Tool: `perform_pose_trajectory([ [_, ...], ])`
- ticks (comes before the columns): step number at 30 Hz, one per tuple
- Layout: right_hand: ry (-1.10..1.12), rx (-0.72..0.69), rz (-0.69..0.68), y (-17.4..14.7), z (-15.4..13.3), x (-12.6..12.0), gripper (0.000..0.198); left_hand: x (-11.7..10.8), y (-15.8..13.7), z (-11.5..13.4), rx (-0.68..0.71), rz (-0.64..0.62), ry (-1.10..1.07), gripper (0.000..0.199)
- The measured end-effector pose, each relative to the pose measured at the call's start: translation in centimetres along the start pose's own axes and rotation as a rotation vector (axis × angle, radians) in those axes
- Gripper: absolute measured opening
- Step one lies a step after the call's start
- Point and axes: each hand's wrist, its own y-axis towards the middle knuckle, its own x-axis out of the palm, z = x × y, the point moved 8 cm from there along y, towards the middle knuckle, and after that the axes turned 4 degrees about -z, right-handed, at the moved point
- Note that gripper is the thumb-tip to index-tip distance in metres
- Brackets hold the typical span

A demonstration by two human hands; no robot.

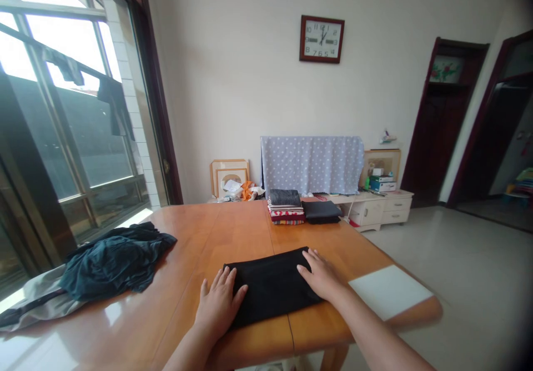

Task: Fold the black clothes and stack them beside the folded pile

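Ideally, the left hand [219, 302] and right hand [321, 276] (both loosely spread, gripping nothing) press evenly on the black cloth's [270, 289] opposite ends, smoothing it flat on the near worktop [233, 232].

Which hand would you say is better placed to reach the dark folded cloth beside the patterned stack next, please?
Probably the right hand: it rests on the right end of the black cloth, nearer the dark folded cloth. The left hand lies on the other end, farther away.

Matt, smooth black cloth [272, 287] lies on a glossy, smooth wooden table [212, 226].
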Motion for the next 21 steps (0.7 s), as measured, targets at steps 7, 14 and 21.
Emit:
perform_pose_trajectory([
  [7, 0.003, -0.033, 0.250, -5.5, 0.4, -1.8, 0.046, -2.0, -1.9, -1.6, -0.030, 0.112, 0.000, 0.053],
  [14, -0.069, -0.070, 0.206, -7.8, 0.5, -0.2, 0.042, -0.3, -2.6, -0.5, 0.021, 0.024, 0.010, 0.050],
  [21, -0.069, -0.083, 0.247, -7.7, 0.8, 0.1, 0.043, -0.8, -2.7, -0.3, -0.007, -0.001, 0.071, 0.051],
])
